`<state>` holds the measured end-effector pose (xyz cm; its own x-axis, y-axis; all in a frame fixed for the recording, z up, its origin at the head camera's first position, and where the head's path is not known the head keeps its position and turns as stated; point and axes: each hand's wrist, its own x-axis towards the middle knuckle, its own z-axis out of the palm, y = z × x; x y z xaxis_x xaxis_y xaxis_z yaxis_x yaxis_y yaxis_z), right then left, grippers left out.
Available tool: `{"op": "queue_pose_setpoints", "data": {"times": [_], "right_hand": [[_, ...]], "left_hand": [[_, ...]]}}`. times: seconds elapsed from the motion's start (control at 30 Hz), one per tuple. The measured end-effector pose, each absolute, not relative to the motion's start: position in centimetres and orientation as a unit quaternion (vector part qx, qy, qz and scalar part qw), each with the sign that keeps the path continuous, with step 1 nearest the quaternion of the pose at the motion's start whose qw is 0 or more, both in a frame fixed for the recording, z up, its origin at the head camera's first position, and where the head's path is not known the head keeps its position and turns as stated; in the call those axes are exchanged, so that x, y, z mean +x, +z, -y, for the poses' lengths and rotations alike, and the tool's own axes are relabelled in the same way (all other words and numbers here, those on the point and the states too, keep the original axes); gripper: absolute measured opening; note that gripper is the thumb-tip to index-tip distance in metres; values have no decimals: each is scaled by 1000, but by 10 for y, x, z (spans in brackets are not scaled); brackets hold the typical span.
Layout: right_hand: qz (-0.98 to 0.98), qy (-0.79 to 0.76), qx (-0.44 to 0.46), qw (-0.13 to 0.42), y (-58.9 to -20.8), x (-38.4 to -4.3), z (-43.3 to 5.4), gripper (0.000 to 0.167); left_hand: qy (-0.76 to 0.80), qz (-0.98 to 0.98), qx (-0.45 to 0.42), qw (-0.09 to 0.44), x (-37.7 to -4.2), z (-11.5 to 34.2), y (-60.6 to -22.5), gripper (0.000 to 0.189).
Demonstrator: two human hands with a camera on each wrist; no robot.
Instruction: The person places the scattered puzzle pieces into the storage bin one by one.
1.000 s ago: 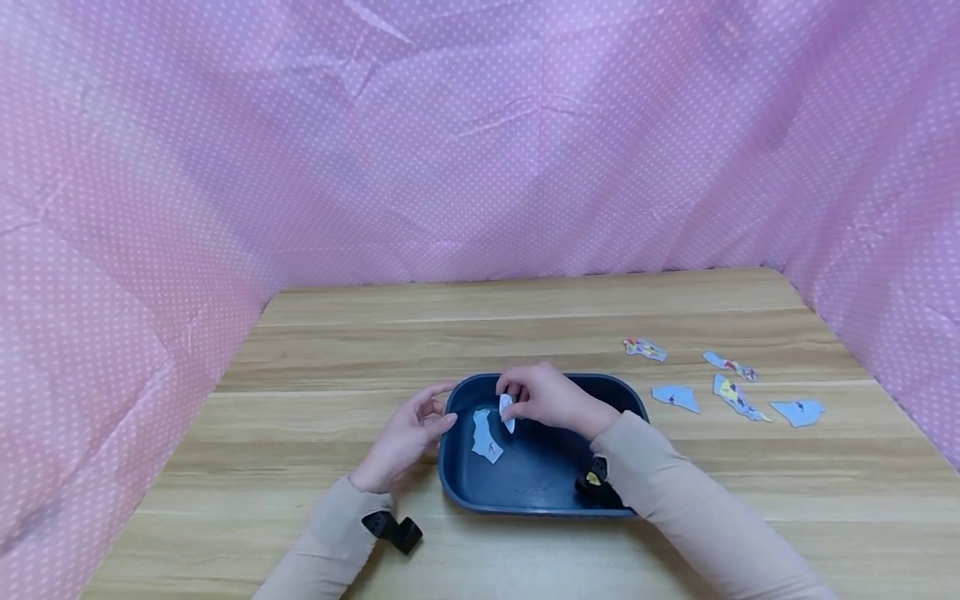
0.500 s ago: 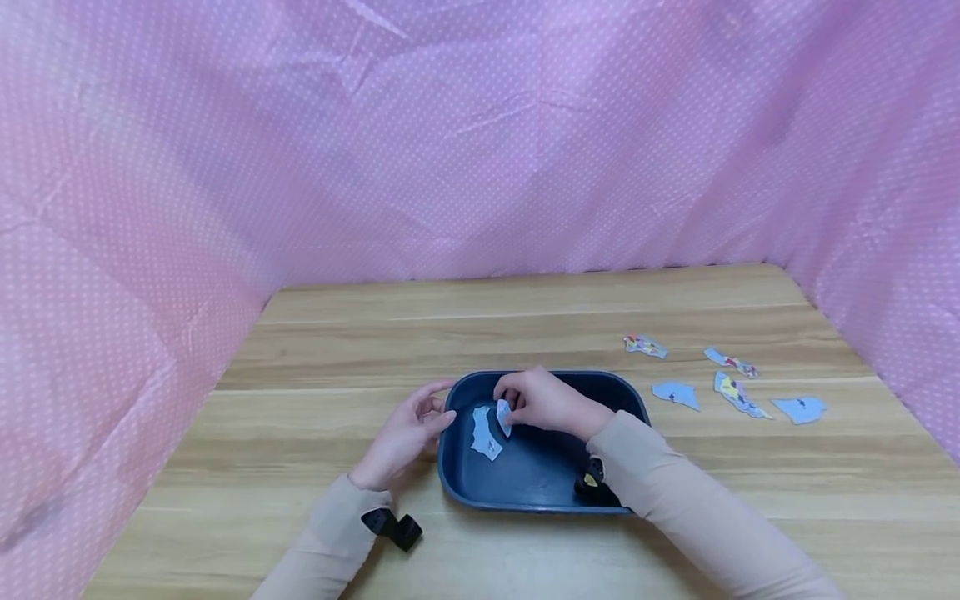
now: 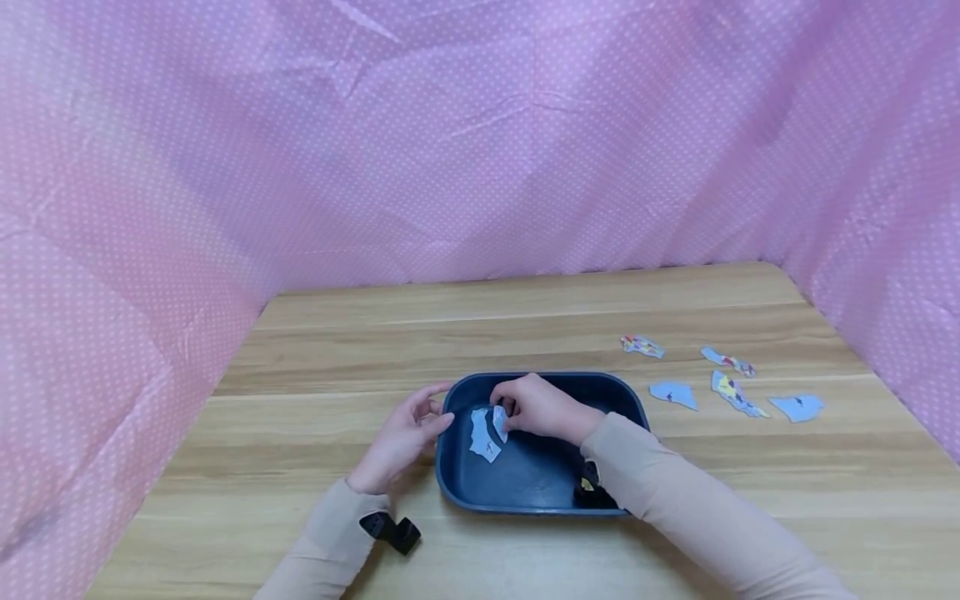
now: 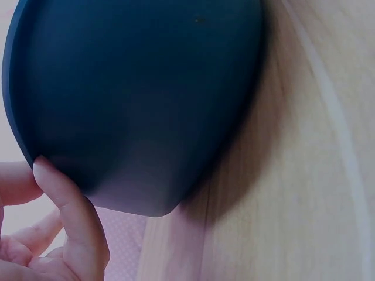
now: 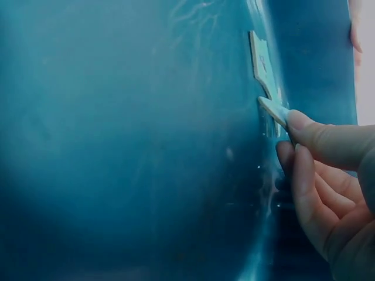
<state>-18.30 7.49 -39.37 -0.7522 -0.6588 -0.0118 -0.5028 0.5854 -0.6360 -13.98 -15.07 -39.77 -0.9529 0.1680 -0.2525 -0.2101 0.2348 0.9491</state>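
Note:
A dark blue plastic tray (image 3: 525, 487) stands on the table. My left hand (image 3: 397, 437) touches its left rim with thumb and fingertips, the other fingers loosely bent. My right hand (image 3: 536, 408) reaches inside and pinches a small light-blue puzzle piece (image 3: 500, 423) between thumb and fingers. The pinched piece is tilted in the right wrist view, its thin edge showing. Just left of it, a second puzzle piece (image 3: 481, 437) with a small printed mark lies flat on the tray's floor. In the right wrist view the held piece overlaps that second piece (image 5: 261, 61).
Several irregular puzzle pieces lie right of the tray: a colourful one (image 3: 642, 346), a plain blue one (image 3: 673, 394), a yellow-printed one (image 3: 737, 393) and others. A pink dotted cloth (image 3: 480, 167) hangs behind the wooden table (image 3: 337, 350).
My right hand has moved slightly down and left, and the pinched piece has tilted from upright toward the tray's floor, nearer the flat piece. My left hand stays at the rim.

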Motion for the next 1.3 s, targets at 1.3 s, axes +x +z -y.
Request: {"op": "queue_pose_setpoints", "data": {"times": [1.3], "right_hand": [[-920, -278, -244, 130, -397, -179, -64, 29]], "left_hand": [[603, -784, -11, 146, -138, 150, -394, 45]]}}
